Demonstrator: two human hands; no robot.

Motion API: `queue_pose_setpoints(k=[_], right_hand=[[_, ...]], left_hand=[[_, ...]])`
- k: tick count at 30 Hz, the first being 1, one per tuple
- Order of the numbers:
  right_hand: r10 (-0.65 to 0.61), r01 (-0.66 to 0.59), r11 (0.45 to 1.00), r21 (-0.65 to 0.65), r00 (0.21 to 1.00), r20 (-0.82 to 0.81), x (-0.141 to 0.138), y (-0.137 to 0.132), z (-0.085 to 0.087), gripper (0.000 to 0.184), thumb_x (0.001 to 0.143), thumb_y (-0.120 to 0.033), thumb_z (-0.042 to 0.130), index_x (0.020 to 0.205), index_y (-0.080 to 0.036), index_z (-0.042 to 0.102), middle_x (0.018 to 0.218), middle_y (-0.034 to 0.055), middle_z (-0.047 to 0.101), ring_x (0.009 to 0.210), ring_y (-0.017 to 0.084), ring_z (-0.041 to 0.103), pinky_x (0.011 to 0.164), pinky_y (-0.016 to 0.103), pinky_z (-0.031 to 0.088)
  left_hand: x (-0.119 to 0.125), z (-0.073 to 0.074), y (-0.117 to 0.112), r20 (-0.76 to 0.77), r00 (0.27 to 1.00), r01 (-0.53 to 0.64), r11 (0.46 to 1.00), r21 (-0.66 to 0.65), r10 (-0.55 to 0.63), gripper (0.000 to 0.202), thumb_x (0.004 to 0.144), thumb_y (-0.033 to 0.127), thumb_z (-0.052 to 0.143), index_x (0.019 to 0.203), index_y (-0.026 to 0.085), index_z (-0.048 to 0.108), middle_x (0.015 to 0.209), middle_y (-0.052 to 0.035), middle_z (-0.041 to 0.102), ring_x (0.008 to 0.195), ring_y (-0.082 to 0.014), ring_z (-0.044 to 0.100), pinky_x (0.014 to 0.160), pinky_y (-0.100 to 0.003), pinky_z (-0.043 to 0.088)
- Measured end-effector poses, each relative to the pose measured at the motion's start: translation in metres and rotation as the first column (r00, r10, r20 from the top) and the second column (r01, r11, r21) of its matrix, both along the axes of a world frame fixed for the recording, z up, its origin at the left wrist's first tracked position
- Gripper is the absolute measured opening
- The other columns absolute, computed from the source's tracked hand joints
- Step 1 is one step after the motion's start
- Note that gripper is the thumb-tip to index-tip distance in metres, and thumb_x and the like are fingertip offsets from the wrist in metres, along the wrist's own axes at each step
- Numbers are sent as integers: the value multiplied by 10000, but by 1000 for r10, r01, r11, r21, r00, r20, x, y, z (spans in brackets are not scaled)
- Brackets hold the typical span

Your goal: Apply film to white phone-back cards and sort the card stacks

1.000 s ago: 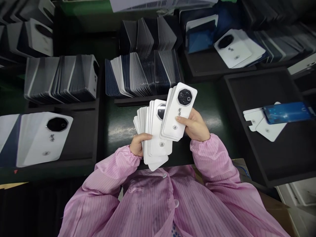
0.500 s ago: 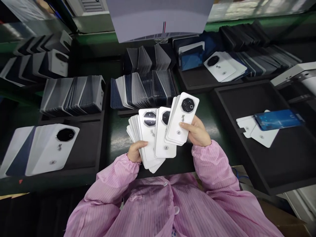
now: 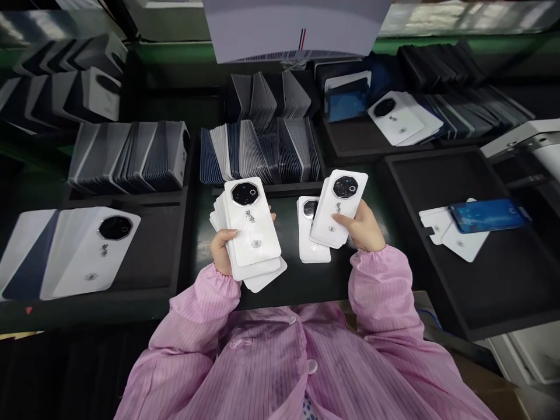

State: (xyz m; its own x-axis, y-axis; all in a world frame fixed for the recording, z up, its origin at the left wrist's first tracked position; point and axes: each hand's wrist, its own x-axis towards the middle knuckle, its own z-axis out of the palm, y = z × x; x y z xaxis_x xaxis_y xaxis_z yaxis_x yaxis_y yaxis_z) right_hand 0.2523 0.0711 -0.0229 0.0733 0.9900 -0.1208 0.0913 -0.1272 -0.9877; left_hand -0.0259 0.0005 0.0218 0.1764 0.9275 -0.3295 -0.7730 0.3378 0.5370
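My left hand (image 3: 223, 252) is closed around a fanned stack of white phone back panels (image 3: 258, 224), its thumb on the edge. The top panel has a dark octagonal camera area, dark lettering and a round mark. In my right hand (image 3: 366, 228) is a thinner stack of the same white phone back panels (image 3: 329, 219), thumb pressed on its face. Partly behind that stack lies a small pile of white phone back panels (image 3: 312, 252) on the dark worktop (image 3: 289, 286); I cannot tell whether my right-hand stack touches it.
Behind my hands, rows of grey, white and navy panels (image 3: 260, 151) stand in a black tray. More panels (image 3: 94, 251) fan out in the left tray (image 3: 151, 256). The right tray (image 3: 503, 291) holds a blue-screened phone (image 3: 487, 216) on white panels. A white sheet (image 3: 297, 26) hangs overhead.
My left hand's stack has shifted left and away from the middle pile, which now lies apart on the worktop. My right hand has moved slightly right with its stack.
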Motion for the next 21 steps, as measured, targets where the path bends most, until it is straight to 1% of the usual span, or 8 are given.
queue_pose_setpoints(k=[3,7,9,11,13,15,18,21], right_hand=[[-36,36,999,0,999,-29,4,-1,8,463,585,-228,825,990,-213,600,1019,42,703,969,279,656,958,556,485],[2,12,998,55,972,-233,4,-10,35,415,614,-253,814,985,-238,628,1045,33,718,984,278,673,933,504,524],[79,-64,996,59,949,-306,-6,-17,48,391,631,-267,808,980,-245,633,1009,24,731,931,261,693,881,467,557],[211,-227,974,2,903,-375,-25,-24,56,407,619,-268,818,980,-232,631,950,20,743,842,240,710,812,435,583],[342,-411,909,-63,825,-451,-48,-28,57,434,601,-253,830,982,-207,627,932,28,748,807,225,715,782,408,590],[374,-475,876,-82,777,-506,-70,-30,54,449,588,-231,838,977,-198,617,947,31,748,824,214,714,786,381,589],[307,-403,912,-75,792,-528,-90,-30,46,468,597,-217,839,1002,-204,606,986,27,742,884,208,705,841,375,574],[262,-344,936,-82,830,-493,-94,-29,40,442,630,-237,827,1017,-200,617,1029,43,732,953,232,689,907,416,545]], left_hand=[[0,-1,-1,22,1000,14,1000,-10,-14,684,633,297,532,1296,134,526,1171,-127,686,1139,-321,606,896,-413,507],[2,-2,-3,73,997,11,1000,26,-13,649,672,244,518,1318,177,521,1259,-99,653,1165,-302,605,889,-399,526],[4,-3,-5,81,996,36,999,20,-37,635,675,222,524,1309,189,533,1251,-92,663,1159,-308,613,897,-419,531],[8,-7,-8,55,997,54,998,-33,-52,625,649,213,559,1273,182,568,1132,-92,721,1117,-329,637,924,-458,523],[12,-13,-11,-1,999,42,992,-119,-42,616,595,193,611,1211,165,614,929,-79,770,1046,-346,671,954,-479,511],[17,-18,-13,-43,998,37,981,-188,-46,619,539,169,655,1158,147,643,805,-71,773,994,-361,690,973,-489,503],[20,-22,-13,-41,998,40,976,-215,-50,633,510,157,685,1142,133,647,829,-83,775,992,-376,689,994,-508,489],[20,-22,-10,-28,1000,-6,977,-214,0,632,540,151,671,1171,136,630,876,-79,775,1014,-364,684,1016,-509,474]])
